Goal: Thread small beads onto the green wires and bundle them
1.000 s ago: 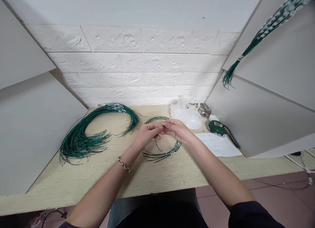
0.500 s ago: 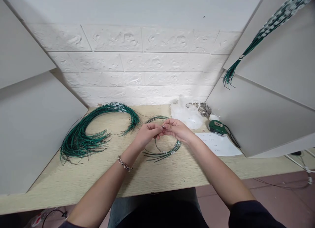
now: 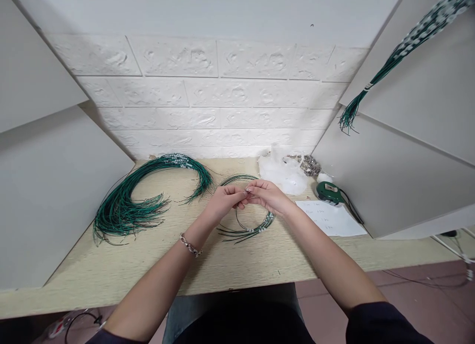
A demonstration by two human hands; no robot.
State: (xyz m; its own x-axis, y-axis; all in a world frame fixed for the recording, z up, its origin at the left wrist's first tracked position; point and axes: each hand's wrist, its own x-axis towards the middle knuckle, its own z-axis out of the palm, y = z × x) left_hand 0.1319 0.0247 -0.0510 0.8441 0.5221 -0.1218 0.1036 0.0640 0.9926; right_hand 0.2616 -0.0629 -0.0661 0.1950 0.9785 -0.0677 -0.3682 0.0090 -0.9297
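Note:
My left hand (image 3: 227,201) and my right hand (image 3: 267,195) meet fingertip to fingertip over the middle of the table. Both are closed in a pinch around something small at the fingertips, too small and hidden to name. Beneath them lies a loose coil of thin green wires (image 3: 270,218) with small white tags (image 3: 262,229) along its near side. My hands cover part of that coil, and I cannot tell whether one of its wires runs up into my fingers.
A thick bundle of green wires (image 3: 122,210) curves across the table's left. Behind my right hand are a white plastic bag (image 3: 284,173) and a small metallic heap (image 3: 310,166). A green tape measure (image 3: 329,192) touches written paper (image 3: 330,219). Another wire bundle (image 3: 393,57) hangs upper right.
The whole view has shifted slightly to the right. My hands keep the same pinch over the coil, with hardly any finger movement visible.

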